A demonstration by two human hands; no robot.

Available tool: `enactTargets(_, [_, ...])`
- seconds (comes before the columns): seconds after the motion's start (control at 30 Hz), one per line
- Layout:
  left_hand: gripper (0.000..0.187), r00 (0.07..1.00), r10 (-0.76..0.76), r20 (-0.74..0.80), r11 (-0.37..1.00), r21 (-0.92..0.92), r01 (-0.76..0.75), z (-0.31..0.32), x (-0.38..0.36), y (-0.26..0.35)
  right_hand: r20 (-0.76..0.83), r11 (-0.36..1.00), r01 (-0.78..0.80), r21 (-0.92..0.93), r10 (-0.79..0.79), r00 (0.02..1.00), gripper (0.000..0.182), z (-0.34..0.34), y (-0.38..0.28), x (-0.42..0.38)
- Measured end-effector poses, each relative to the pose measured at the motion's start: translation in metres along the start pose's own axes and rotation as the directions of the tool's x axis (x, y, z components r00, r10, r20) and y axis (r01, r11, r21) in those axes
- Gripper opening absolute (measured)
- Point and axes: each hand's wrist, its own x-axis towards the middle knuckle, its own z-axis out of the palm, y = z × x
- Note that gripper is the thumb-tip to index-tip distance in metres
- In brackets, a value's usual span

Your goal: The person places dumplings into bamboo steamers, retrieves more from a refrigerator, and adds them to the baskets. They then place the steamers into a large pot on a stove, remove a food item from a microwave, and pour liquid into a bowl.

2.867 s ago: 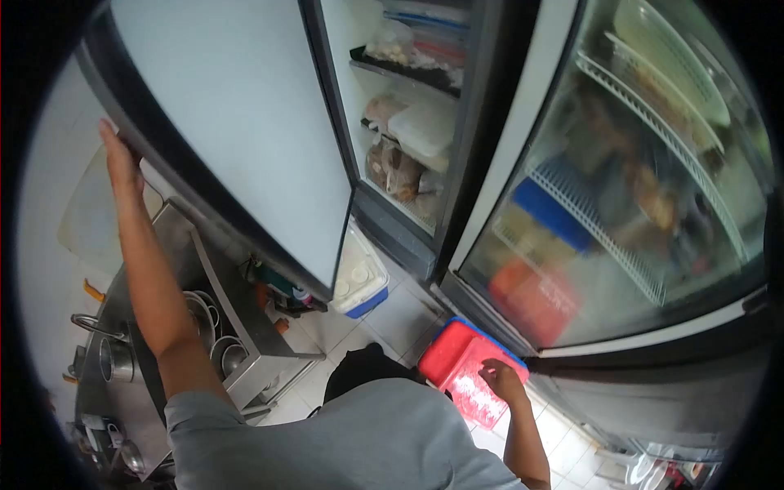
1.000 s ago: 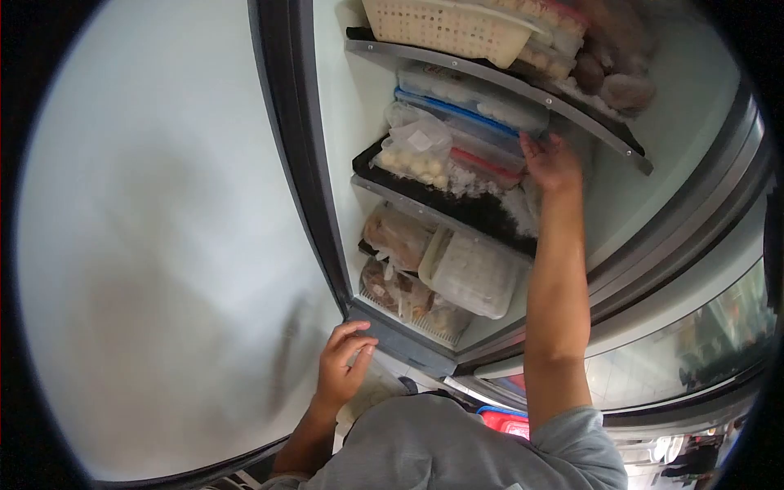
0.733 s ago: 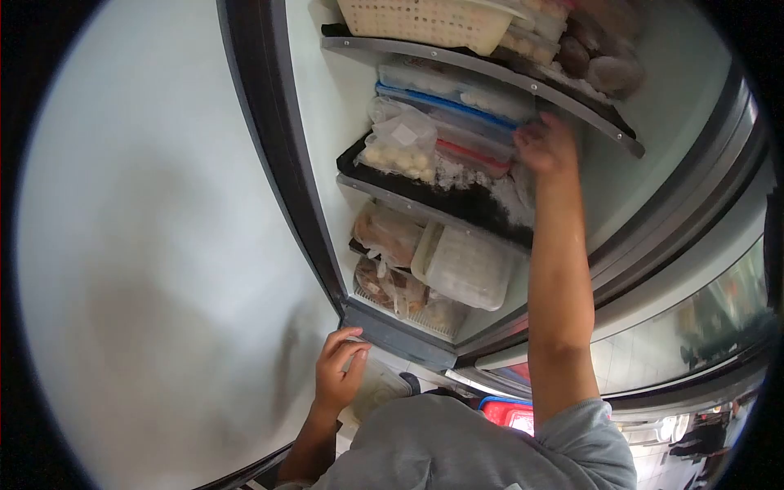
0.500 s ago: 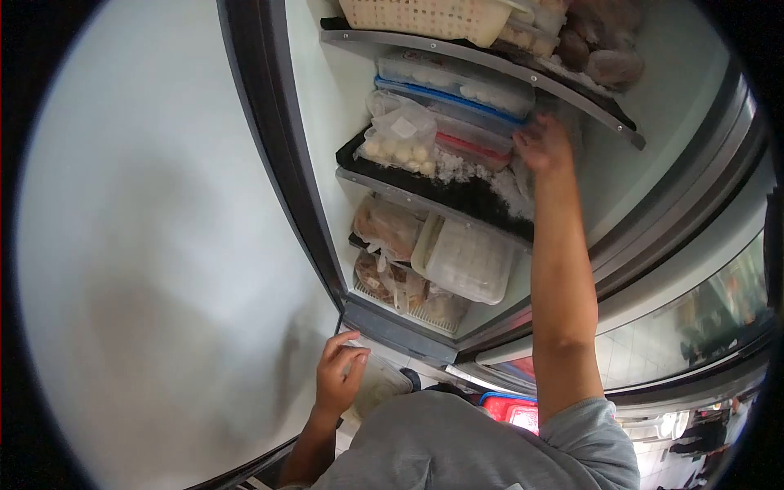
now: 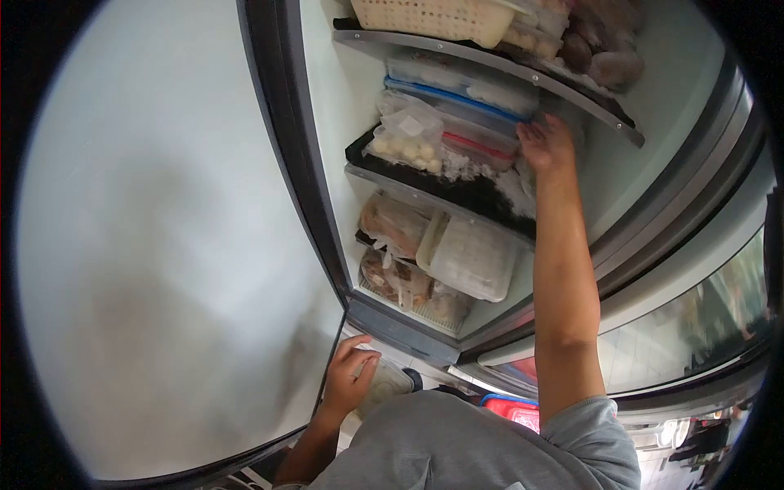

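My right hand (image 5: 548, 145) reaches into an open upright freezer, at the right end of the middle shelf. Its fingers are apart and hold nothing that I can see. They are at the edge of stacked clear plastic boxes, one with a blue lid (image 5: 457, 96) and one with a red lid (image 5: 482, 147). Left of these sits a plastic bag of round white balls (image 5: 405, 140). Low in the view, my left hand (image 5: 349, 377) is half curled, with a gap between thumb and fingers. Beneath it a clear plastic container (image 5: 386, 390) is partly hidden.
A cream basket (image 5: 433, 18) and frosted bags (image 5: 604, 49) fill the upper shelf. Below are a white lidded box (image 5: 474, 257) and bagged food (image 5: 396, 224). The freezer door (image 5: 163, 245) stands open at left. A red container (image 5: 518, 411) is near my body.
The view has shifted a little, so the shelves appear slightly farther right. My left hand appears slightly right and lower. My right hand stays beside the stacked boxes.
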Motion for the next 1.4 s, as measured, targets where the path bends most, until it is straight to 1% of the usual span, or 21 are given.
enactTargets(0.17, [0.008,1.000,0.019,-0.022,1.000,0.017,-0.019,-0.003,0.005,0.007,0.010,0.934,-0.102,0.341,0.105,0.994,0.054,0.001,-0.006,0.013])
enactTargets(0.27, [0.008,0.998,0.060,-0.033,0.996,0.065,-0.058,-0.008,0.026,0.012,0.072,0.862,-0.082,0.500,0.053,0.996,0.048,0.010,0.000,0.026])
enactTargets(0.37, [0.010,0.985,0.149,-0.085,0.986,0.091,-0.141,-0.013,0.062,0.017,0.187,0.886,0.017,0.463,-0.116,0.975,0.038,0.009,0.015,0.048])
enactTargets(0.43, [0.015,0.988,0.146,-0.048,0.983,0.118,-0.140,-0.020,0.098,0.027,0.134,0.927,0.009,0.376,-0.065,0.989,0.029,0.012,0.014,0.037])
enactTargets(0.47, [0.020,0.999,-0.013,-0.030,0.980,-0.198,0.007,-0.017,0.122,0.031,0.159,0.936,0.007,0.352,-0.066,0.985,0.030,0.012,0.016,0.035])
enactTargets(0.5, [0.026,0.986,-0.163,0.041,0.858,-0.488,0.163,-0.012,0.150,0.036,0.178,0.946,0.003,0.325,-0.065,0.982,0.032,0.011,0.020,0.031])
enactTargets(0.53, [0.032,0.976,-0.172,0.130,0.749,-0.626,0.216,-0.011,0.182,0.044,0.233,0.901,-0.142,0.411,0.047,0.971,0.036,0.017,0.017,0.019])
enactTargets(0.57, [0.039,0.963,-0.163,0.216,0.618,-0.738,0.271,-0.009,0.219,0.054,0.235,0.897,-0.144,0.419,0.046,0.971,0.036,0.017,0.017,0.017])
enactTargets(0.63, [0.051,0.960,-0.102,0.261,0.487,-0.828,0.277,0.008,0.288,0.071,0.391,0.908,-0.132,0.397,-0.037,0.920,0.039,0.015,0.018,0.018])
enactTargets(0.77, [0.062,0.953,-0.139,0.270,0.332,-0.894,0.302,0.060,0.397,0.094,0.412,0.869,-0.209,0.449,0.006,0.911,0.037,0.009,0.011,0.025])
enactTargets(0.8, [0.062,0.951,-0.134,0.277,0.332,-0.892,0.307,0.067,0.411,0.100,0.398,0.895,-0.173,0.412,-0.006,0.917,0.037,0.009,0.013,0.024])
enactTargets(0.87, [0.040,0.927,-0.234,0.294,0.269,-0.896,0.352,0.077,0.426,0.109,0.374,0.918,-0.135,0.372,-0.015,0.927,0.036,0.005,0.019,0.020])
enactTargets(0.97, [0.043,0.926,-0.242,0.289,0.134,-0.935,0.327,0.083,0.433,0.114,0.373,0.952,-0.075,0.295,-0.043,0.927,0.036,-0.004,0.028,0.009])
enactTargets(1.07, [0.044,0.950,-0.134,0.281,0.140,-0.944,0.299,0.083,0.439,0.112,0.223,0.978,0.101,0.183,-0.141,0.965,0.029,-0.033,0.047,-0.014])
enactTargets(1.1, [0.044,0.947,-0.130,0.293,0.138,-0.941,0.310,0.083,0.440,0.123,0.351,0.854,0.453,-0.256,-0.355,0.867,0.028,-0.049,0.056,-0.027])
enactTargets(1.13, [0.045,0.941,-0.229,0.247,0.088,-0.958,0.273,0.082,0.439,0.137,0.545,0.439,0.697,-0.568,-0.434,0.717,0.027,-0.055,0.061,-0.036])
enactTargets(1.17, [0.046,0.919,-0.336,0.204,0.044,-0.972,0.232,0.080,0.435,0.149,0.532,0.440,0.687,-0.579,-0.434,0.727,0.027,-0.057,0.063,-0.038])
enactTargets(1.23, [0.048,0.906,-0.346,0.242,0.003,-0.966,0.260,0.079,0.436,0.144,0.763,-0.152,0.802,-0.578,-0.449,0.465,0.024,-0.049,0.056,-0.046])
enactTargets(1.3, [0.049,0.961,-0.186,0.205,0.054,-0.974,0.219,0.081,0.441,0.137,0.766,-0.255,0.763,-0.594,-0.469,0.440,0.025,-0.030,0.050,-0.021])
enactTargets(1.33, [0.049,0.959,-0.188,0.214,0.057,-0.972,0.228,0.082,0.440,0.139,0.758,-0.286,0.739,-0.609,-0.484,0.437,0.027,-0.018,0.049,-0.003])
enactTargets(1.4, [0.050,0.949,-0.253,0.190,0.028,-0.979,0.203,0.082,0.437,0.146,0.588,-0.238,0.540,-0.807,-0.406,0.699,0.030,0.013,0.045,0.027])
